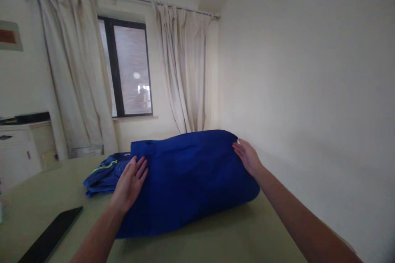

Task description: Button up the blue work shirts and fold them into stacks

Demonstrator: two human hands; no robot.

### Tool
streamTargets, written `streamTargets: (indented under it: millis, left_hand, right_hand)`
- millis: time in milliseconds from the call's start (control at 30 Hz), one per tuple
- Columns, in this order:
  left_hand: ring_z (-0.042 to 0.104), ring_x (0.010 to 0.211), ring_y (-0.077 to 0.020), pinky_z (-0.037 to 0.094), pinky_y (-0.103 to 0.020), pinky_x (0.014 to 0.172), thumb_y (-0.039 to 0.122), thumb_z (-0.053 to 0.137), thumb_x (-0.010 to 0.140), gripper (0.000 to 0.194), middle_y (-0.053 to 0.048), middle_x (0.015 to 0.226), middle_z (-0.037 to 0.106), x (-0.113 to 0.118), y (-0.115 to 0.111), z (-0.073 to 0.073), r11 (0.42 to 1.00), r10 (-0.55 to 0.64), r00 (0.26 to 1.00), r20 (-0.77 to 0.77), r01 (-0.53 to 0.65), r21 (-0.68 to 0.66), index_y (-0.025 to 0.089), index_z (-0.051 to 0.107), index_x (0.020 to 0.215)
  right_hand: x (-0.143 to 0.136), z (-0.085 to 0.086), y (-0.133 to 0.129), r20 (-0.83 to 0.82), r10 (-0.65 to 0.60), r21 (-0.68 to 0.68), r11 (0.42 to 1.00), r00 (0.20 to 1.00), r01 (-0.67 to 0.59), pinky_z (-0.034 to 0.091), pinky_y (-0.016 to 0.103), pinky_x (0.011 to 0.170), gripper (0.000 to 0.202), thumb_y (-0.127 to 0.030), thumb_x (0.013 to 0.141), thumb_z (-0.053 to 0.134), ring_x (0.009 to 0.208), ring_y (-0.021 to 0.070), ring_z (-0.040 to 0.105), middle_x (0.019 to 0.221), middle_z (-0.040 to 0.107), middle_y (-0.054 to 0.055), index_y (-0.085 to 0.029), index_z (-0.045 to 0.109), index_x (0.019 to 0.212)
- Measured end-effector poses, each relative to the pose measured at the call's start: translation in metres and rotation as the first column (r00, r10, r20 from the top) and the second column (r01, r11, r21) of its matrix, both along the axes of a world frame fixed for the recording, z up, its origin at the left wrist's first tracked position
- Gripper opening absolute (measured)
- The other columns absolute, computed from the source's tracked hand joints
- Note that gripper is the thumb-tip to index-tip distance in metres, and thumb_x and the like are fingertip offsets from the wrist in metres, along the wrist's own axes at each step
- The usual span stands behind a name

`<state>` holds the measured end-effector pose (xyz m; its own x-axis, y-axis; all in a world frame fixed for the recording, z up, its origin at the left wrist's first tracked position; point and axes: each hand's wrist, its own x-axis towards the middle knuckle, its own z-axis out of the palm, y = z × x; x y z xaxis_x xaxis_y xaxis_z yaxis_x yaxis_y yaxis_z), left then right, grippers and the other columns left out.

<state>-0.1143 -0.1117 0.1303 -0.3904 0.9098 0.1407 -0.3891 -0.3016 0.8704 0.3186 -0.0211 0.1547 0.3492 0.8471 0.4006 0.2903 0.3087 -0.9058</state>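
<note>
A large piece of plain blue cloth [191, 176], perhaps a folded garment, is raised in front of me above the table. Its top edge stands higher than the table's far edge, and a shadow falls below its lower right side. My left hand [131, 183] is at the cloth's left side, fingers lying along the near face. At the upper right edge, my right hand [247, 156] has its fingertips on the border. Between them the two hands hold the cloth spread out. Behind its left end lies a crumpled darker blue garment [103, 174] with a yellow-green stripe.
The pale green tabletop [27, 197] carries a flat black slab [51, 234] at the near left. A bare wall [308, 70] rises close on the right. At the back are a window [132, 70] with curtains [77, 70] and, far left, a white cabinet [18, 152].
</note>
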Motion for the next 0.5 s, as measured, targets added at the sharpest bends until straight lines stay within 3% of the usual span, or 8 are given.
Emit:
streamTargets:
  millis: [67, 100, 167, 233, 300, 367, 433, 500]
  left_hand:
    - [0.062, 0.127, -0.0263, 0.048, -0.044, 0.11, 0.044, 0.071, 0.082, 0.047, -0.011, 0.137, 0.064, -0.012, 0.014, -0.015, 0.997, 0.075, 0.971, -0.225, -0.079, -0.013, 0.025, 0.059, 0.124]
    - [0.062, 0.126, -0.0302, 0.049, -0.046, 0.109, 0.048, 0.076, 0.075, 0.059, -0.013, 0.137, 0.064, -0.022, 0.013, -0.031, 0.991, 0.106, 0.912, -0.397, -0.129, -0.032, 0.024, 0.058, 0.126]
    - [0.064, 0.121, -0.0391, 0.053, -0.054, 0.103, 0.062, 0.077, 0.064, 0.074, -0.018, 0.131, 0.066, -0.045, 0.0, -0.073, 0.968, 0.124, 0.723, -0.68, -0.238, -0.077, 0.019, 0.06, 0.122]
    - [0.068, 0.113, -0.0418, 0.055, -0.056, 0.098, 0.071, 0.07, 0.065, 0.083, -0.022, 0.131, 0.066, -0.064, -0.019, -0.113, 0.944, 0.05, 0.592, -0.804, -0.29, -0.155, 0.014, 0.059, 0.124]
    - [0.067, 0.115, -0.0426, 0.052, -0.058, 0.102, 0.073, 0.067, 0.067, 0.085, -0.023, 0.127, 0.068, -0.073, -0.034, -0.136, 0.927, -0.011, 0.523, -0.852, -0.315, -0.205, 0.013, 0.058, 0.127]
    - [0.066, 0.118, -0.0425, 0.049, -0.058, 0.106, 0.072, 0.069, 0.066, 0.082, -0.02, 0.119, 0.073, -0.074, -0.043, -0.139, 0.924, -0.047, 0.554, -0.831, -0.291, -0.247, 0.015, 0.06, 0.124]
    - [0.066, 0.118, -0.0422, 0.05, -0.056, 0.107, 0.069, 0.076, 0.059, 0.077, -0.016, 0.112, 0.077, -0.072, -0.048, -0.13, 0.926, -0.091, 0.661, -0.745, -0.218, -0.307, 0.019, 0.063, 0.116]
    - [0.068, 0.115, -0.0415, 0.054, -0.053, 0.104, 0.066, 0.082, 0.053, 0.075, -0.012, 0.11, 0.079, -0.074, -0.058, -0.122, 0.915, -0.162, 0.782, -0.602, -0.11, -0.389, 0.023, 0.065, 0.111]
  right_hand:
    - [-0.004, -0.013, 0.009, 0.029, -0.036, -0.056, 0.998, 0.999, 0.038, 0.055, 0.044, 0.096, 0.039, -0.048, 0.091, 0.056, 0.106, 0.0292, 0.071, 0.108, 0.076, 0.012, -0.022, 0.065, 0.119]
    - [-0.001, -0.026, 0.008, 0.067, -0.042, -0.075, 0.996, 0.997, 0.047, 0.052, 0.046, 0.1, 0.037, -0.047, 0.087, 0.062, 0.109, 0.0312, 0.069, 0.108, 0.076, 0.013, -0.022, 0.066, 0.114]
    - [0.012, -0.06, -0.002, 0.186, -0.036, -0.123, 0.991, 0.982, 0.059, 0.047, 0.05, 0.105, 0.033, -0.044, 0.08, 0.07, 0.113, 0.0345, 0.067, 0.11, 0.075, 0.014, -0.021, 0.068, 0.104]
    - [0.025, -0.093, -0.014, 0.369, 0.013, -0.198, 0.978, 0.929, 0.065, 0.048, 0.048, 0.103, 0.035, -0.046, 0.082, 0.066, 0.111, 0.0333, 0.068, 0.112, 0.074, 0.015, -0.02, 0.067, 0.106]
    - [0.032, -0.118, -0.021, 0.439, 0.079, -0.27, 0.962, 0.895, 0.048, 0.052, 0.045, 0.096, 0.04, -0.048, 0.085, 0.063, 0.104, 0.031, 0.071, 0.109, 0.074, 0.014, -0.02, 0.065, 0.112]
    - [0.032, -0.131, -0.026, 0.422, 0.112, -0.286, 0.958, 0.899, 0.015, 0.053, 0.043, 0.093, 0.04, -0.046, 0.084, 0.064, 0.101, 0.0296, 0.071, 0.108, 0.074, 0.013, -0.02, 0.063, 0.114]
    - [0.03, -0.132, -0.032, 0.371, 0.15, -0.305, 0.952, 0.916, -0.032, 0.054, 0.042, 0.091, 0.04, -0.037, 0.079, 0.066, 0.1, 0.0283, 0.071, 0.109, 0.074, 0.012, -0.021, 0.062, 0.116]
    - [0.034, -0.127, -0.042, 0.257, 0.261, -0.394, 0.907, 0.931, -0.145, 0.056, 0.041, 0.086, 0.051, -0.03, 0.074, 0.068, 0.095, 0.027, 0.072, 0.108, 0.075, 0.01, -0.022, 0.059, 0.123]
